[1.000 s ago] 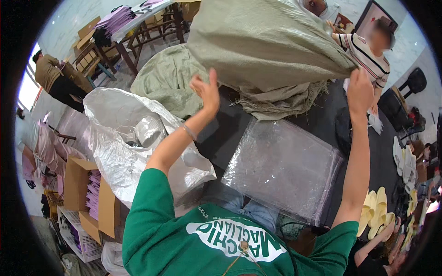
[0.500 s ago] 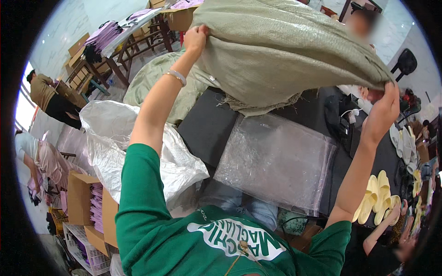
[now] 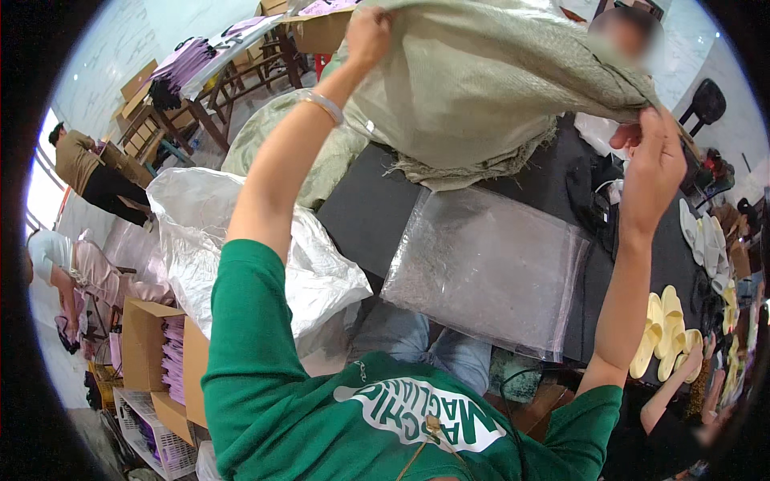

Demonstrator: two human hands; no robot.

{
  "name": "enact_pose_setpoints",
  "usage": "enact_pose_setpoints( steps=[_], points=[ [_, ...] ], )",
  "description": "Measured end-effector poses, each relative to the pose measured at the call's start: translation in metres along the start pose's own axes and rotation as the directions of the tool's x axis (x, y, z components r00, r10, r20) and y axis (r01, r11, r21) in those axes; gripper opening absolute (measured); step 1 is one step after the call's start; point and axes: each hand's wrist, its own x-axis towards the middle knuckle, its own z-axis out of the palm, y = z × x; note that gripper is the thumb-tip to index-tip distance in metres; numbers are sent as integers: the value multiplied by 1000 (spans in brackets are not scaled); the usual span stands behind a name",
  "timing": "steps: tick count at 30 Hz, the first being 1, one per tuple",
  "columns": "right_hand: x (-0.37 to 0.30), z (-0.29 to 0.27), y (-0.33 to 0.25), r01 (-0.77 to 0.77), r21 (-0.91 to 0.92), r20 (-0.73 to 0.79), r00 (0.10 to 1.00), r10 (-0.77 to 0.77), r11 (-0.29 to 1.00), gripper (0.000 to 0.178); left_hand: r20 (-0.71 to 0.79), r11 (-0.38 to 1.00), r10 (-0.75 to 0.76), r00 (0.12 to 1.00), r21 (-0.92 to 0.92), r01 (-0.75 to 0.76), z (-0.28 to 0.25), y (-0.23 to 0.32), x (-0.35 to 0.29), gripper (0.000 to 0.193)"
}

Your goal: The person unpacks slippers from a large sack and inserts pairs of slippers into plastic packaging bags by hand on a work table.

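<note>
A large olive-green woven sack (image 3: 473, 88) hangs spread between my raised hands, its lower edge frayed and its top cut off by the picture's edge. My left hand (image 3: 368, 36), with a bangle on the wrist, is closed on its left upper edge. My right hand (image 3: 656, 160) pinches the gathered right corner. Below the sack, a stack of clear plastic bags (image 3: 489, 268) lies on the black table (image 3: 361, 192), nearest me. A crumpled white woven sack (image 3: 321, 268) bulges beside my left arm, and more green sack cloth (image 3: 265, 132) lies behind it.
At the right stand yellow slippers (image 3: 662, 337) and grey slippers (image 3: 704, 244), near another person's hand. An open carton (image 3: 144, 345) of purple items and a white plastic crate (image 3: 156, 441) are at the lower left. People work at left and across the table.
My left hand has moved up and a little right. My right hand has come slightly left and higher, so the green sack's right corner has shifted inward.
</note>
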Motion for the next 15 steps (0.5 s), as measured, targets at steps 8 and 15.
enact_pose_setpoints(
  steps=[8, 15],
  points=[
    [-12, 35, 68, 209, -259, 306, 944, -125, 943, 29, -276, 928, -92, 957, -371, -17, -86, 33, 170, 25],
    [-42, 52, 160, 23, -306, 184, 982, 35, 952, 38, -191, 688, -417, 889, -706, 171, -122, 13, 185, 21]
  ],
)
